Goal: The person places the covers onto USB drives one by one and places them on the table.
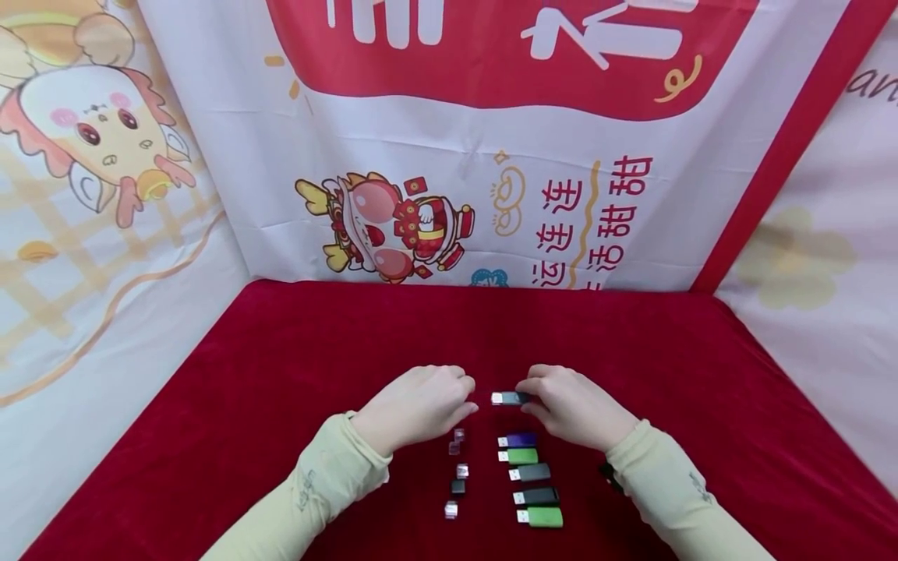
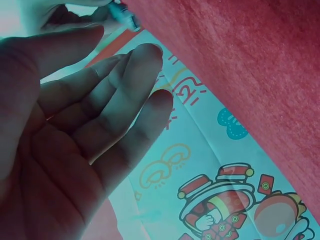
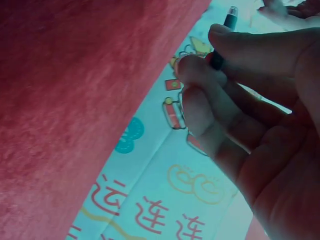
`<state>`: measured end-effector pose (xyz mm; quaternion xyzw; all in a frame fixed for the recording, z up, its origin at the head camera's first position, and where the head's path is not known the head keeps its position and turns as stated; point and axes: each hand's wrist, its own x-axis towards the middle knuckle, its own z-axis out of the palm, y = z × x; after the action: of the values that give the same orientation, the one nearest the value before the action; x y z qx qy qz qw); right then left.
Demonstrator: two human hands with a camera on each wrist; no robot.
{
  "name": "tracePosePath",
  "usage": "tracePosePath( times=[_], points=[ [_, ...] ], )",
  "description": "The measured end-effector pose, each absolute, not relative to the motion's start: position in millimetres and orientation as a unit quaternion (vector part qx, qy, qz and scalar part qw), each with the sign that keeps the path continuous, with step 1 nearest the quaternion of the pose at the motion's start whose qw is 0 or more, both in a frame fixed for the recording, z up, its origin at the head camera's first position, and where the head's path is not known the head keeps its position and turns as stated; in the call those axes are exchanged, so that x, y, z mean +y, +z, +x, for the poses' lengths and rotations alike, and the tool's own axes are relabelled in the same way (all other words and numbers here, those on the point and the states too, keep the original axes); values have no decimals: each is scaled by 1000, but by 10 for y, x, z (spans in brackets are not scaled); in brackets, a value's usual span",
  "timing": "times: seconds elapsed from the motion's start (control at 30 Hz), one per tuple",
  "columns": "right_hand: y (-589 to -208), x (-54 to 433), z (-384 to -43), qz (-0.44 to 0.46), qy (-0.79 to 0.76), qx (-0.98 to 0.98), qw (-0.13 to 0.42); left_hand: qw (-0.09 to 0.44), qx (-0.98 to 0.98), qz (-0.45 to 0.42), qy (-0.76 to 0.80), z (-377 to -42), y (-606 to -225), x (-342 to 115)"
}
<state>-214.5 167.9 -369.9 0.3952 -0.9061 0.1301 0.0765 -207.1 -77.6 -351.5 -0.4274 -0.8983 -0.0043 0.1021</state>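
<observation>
While five USB sticks [image 1: 531, 473] lie in a column, the right hand [image 1: 575, 409] pinches a sixth stick [image 1: 510, 398]

Where two pale sleeves [image 1: 316, 483] reach in from the lower left and lower right of the head view, the five sticks lie between them, at bottom centre. Counted from near to far, they are one green, one black, one grey, one more green and one purple. All five metal plugs point to the left of the frame, and the long axes run almost left to right. To their left are five small caps [image 1: 462, 471], four clear and one dark.

Farther up, a little right of centre, is the sixth stick, dark greyish. Its long axis also runs nearly left to right; its pale end points left, toward the left hand [image 1: 421, 401], and the thumb and fingers of the right hand grip its other end. In the right wrist view this pale end points upward, leaning right. The left hand is relaxed, its fingers slightly bent and apart from the thumb.

Beyond the hands, one red tablecloth [image 1: 477, 327] continues to one white printed cloth [image 1: 281, 234], which fills the upper centre.
</observation>
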Motion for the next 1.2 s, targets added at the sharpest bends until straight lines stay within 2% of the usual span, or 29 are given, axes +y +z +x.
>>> tracePosePath(
  times=[0.27,0.97,1.2],
  points=[
    [-3807,1691,-2185,370,108,-921,52,93,-900,-425,-16,-2091,-3520,-803],
    [-3918,1672,-2188,359,66,-929,55,81,-903,-421,-25,-2081,-3507,-821],
    [-3955,1629,-2204,363,72,-927,55,97,-901,-422,-12,-2077,-3538,-840]
  ],
)
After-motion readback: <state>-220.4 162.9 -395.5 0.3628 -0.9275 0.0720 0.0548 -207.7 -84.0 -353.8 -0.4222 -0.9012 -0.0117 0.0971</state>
